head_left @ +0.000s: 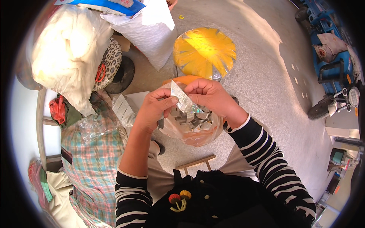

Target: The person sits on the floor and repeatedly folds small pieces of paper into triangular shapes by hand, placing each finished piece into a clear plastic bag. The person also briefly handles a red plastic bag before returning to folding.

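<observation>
Between my two hands is a shiny silver holographic sheet (184, 99) with a pointed, roughly triangular shape. My left hand (159, 104) pinches its left edge between thumb and fingers, and my right hand (208, 95) pinches its upper right edge. Another small grey strip (161, 122) shows below my left fingers. Under the hands stands an open translucent plastic bag (194, 138) with an orange tint, holding many small silver and grey folded pieces (196, 121).
A round stool seat wrapped in yellow tape (204, 52) stands ahead. Full white sacks (142, 34) and a large plastic bag of pale material (71, 48) are at the upper left. Plaid cloth (94, 154) lies at the left; a blue vehicle (332, 62) stands at the right.
</observation>
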Demonstrator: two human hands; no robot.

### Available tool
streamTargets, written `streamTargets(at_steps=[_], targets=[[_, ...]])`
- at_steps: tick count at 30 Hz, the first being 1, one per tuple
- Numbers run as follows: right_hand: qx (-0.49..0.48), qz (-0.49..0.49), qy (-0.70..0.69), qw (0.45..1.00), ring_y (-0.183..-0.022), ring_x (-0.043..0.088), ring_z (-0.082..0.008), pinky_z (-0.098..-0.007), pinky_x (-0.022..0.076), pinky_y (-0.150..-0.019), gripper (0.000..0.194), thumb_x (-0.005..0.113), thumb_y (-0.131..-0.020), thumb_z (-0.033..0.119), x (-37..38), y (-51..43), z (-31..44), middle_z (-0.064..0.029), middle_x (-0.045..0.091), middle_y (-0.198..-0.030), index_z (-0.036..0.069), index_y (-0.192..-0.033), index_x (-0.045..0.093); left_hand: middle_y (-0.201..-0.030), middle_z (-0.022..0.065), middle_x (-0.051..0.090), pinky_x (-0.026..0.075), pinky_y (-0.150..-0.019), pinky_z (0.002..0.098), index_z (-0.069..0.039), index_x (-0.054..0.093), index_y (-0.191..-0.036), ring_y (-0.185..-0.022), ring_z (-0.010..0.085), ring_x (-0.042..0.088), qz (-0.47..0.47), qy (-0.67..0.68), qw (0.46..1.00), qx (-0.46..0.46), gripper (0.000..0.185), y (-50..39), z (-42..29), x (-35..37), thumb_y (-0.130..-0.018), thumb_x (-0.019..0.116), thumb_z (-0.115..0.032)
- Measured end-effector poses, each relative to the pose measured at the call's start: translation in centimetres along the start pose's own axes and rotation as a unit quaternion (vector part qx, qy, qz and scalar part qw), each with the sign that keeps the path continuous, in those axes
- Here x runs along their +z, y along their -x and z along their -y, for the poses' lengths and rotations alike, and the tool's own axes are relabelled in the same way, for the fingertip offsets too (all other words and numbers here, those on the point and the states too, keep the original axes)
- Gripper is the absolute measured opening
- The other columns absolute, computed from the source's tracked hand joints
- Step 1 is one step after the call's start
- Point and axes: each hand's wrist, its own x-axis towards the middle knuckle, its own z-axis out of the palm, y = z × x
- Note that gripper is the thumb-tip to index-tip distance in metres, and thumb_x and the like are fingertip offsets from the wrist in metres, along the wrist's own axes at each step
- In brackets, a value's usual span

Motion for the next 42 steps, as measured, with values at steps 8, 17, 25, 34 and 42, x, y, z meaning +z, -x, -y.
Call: streamTargets(at_steps=[8,17,25,34,42], targets=[[0.089,0.091,-0.053,0.990,-0.076,0.060,-0.0050,-0.0200,0.0482,-0.070,0.010,0.065,-0.084,0.005,-0.5,0.6,1.0,0.0013,0.066,-0.086,0.003,-0.093,0.067,-0.076,0.0020,0.062,0.032,-0.045,0.0191,-0.002,0.062,-0.100,-0.049,0.0048,0.044,0.085,0.111,0.990,0.003,0.025,0.5,-1.0,-0.3,-0.081,0.069,-0.017],[0.144,0.169,-0.187,0.957,-0.080,0.063,-0.0096,-0.0245,0.0505,-0.072,0.017,0.064,-0.085,0.011,-0.1,0.8,-0.3,-0.0027,0.066,-0.087,0.000,-0.097,0.067,-0.065,0.0029,0.053,0.028,-0.036,0.0195,-0.002,0.055,-0.088,-0.041,0.0057,0.039,0.192,0.107,0.974,0.049,0.027,0.5,0.0,-1.7,-0.080,0.073,-0.021],[0.054,0.133,-0.277,0.950,-0.084,0.064,-0.0151,-0.0330,0.0554,-0.078,0.029,0.061,-0.093,0.024,-0.7,0.7,-0.1,-0.0068,0.064,-0.096,-0.001,-0.108,0.063,-0.061,-0.0004,0.048,0.030,-0.037,0.0213,-0.005,0.055,-0.090,-0.042,0.0064,0.038,0.116,0.228,0.962,0.096,0.021,0.1,0.2,-1.9,-0.087,0.069,-0.022],[0.065,0.060,-0.195,0.977,-0.072,0.058,-0.0068,-0.0242,0.0534,-0.072,0.019,0.068,-0.090,0.025,-0.8,0.4,-1.3,0.0015,0.058,-0.080,0.007,-0.092,0.064,-0.061,-0.0009,0.049,0.030,-0.038,0.0217,-0.007,0.055,-0.089,-0.042,0.0067,0.040,0.101,0.214,0.969,0.063,0.019,0.0,0.4,-1.3,-0.090,0.066,-0.023],[0.046,0.044,-0.199,0.978,-0.067,0.055,-0.0050,-0.0231,0.0513,-0.068,0.016,0.071,-0.088,0.022,-0.3,0.4,-1.0,0.0037,0.057,-0.072,0.008,-0.086,0.065,-0.063,-0.0006,0.052,0.031,-0.038,0.0210,-0.007,0.056,-0.089,-0.042,0.0064,0.042,0.106,0.241,0.963,0.064,0.021,-0.1,0.5,-0.8,-0.090,0.066,-0.025]])
